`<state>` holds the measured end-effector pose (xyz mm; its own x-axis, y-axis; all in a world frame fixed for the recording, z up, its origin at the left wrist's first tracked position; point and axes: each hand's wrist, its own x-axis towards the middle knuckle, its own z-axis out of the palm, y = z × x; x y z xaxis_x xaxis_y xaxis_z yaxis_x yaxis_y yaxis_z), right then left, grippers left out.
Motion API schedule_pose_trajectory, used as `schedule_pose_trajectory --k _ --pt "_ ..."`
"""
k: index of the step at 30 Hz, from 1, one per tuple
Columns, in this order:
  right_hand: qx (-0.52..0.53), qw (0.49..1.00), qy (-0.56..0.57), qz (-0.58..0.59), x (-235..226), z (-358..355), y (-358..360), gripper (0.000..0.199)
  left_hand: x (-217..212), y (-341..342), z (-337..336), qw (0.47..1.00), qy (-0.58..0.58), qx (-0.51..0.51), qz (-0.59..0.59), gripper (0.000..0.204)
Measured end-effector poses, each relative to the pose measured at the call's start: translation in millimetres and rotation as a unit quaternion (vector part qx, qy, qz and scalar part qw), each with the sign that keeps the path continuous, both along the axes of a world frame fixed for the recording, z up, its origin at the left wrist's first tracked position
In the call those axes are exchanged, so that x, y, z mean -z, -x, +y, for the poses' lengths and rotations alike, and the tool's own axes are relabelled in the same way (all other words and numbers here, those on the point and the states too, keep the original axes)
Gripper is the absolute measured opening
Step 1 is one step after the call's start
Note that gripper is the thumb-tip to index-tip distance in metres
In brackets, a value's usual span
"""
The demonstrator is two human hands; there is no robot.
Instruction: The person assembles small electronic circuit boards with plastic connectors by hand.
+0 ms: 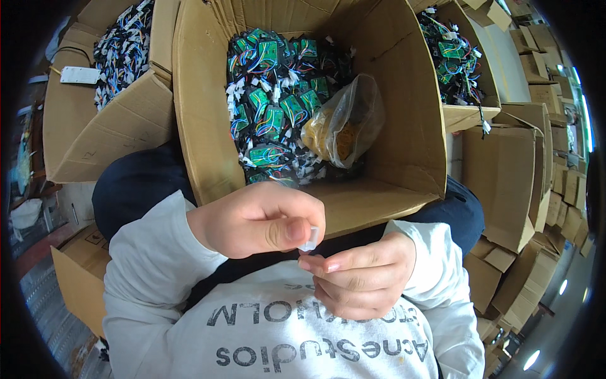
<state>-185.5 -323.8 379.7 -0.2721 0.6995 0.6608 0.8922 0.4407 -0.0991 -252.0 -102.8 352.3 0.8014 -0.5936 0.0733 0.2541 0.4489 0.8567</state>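
Note:
In front of my chest, my left hand [262, 218] is closed, pinching a small white plastic connector [310, 240] between thumb and forefinger. Just below and to the right of it, my right hand [363, 275] is also closed, its thumb and fingertips pressed together close to the connector's lower end. Whatever those right fingertips hold, if anything, is too small to make out. Beyond my hands stands an open cardboard box [404, 88] with many green circuit boards [271, 120] wired with coloured leads and white plugs. A clear plastic bag [346, 123] of small yellowish pieces lies on them.
Another open box [104, 136] at the left holds a heap of wires with white connectors [123, 54]. At the right, a box [467, 117] contains more wired boards [451, 54]. Stacked cartons [499, 183] line the right side. A closed carton [82, 275] sits at lower left.

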Motion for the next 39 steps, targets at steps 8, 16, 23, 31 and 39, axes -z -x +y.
schedule_pose_trajectory --k 8,16,23,31,39 --pt "-0.010 1.000 -0.019 0.001 2.1 4.8 2.6 0.007 2.3 -1.7 3.1 0.984 -0.133 0.024 -0.114 0.051" --pt "0.013 1.000 -0.018 0.013 2.9 3.1 4.4 0.005 4.2 -0.1 -4.7 0.989 -0.105 0.022 -0.106 0.046" --pt "0.008 1.000 -0.009 0.013 3.3 1.6 3.9 0.006 4.5 -0.2 -4.5 0.992 -0.093 0.018 -0.086 0.040" --pt "0.007 1.000 -0.010 0.010 2.4 2.0 4.6 0.006 3.1 -0.7 -4.0 0.993 -0.086 0.044 -0.065 0.042" --pt "0.006 1.000 -0.015 0.019 5.1 1.7 5.5 0.007 -3.2 -4.6 -6.6 0.995 -0.063 0.076 -0.025 0.055"
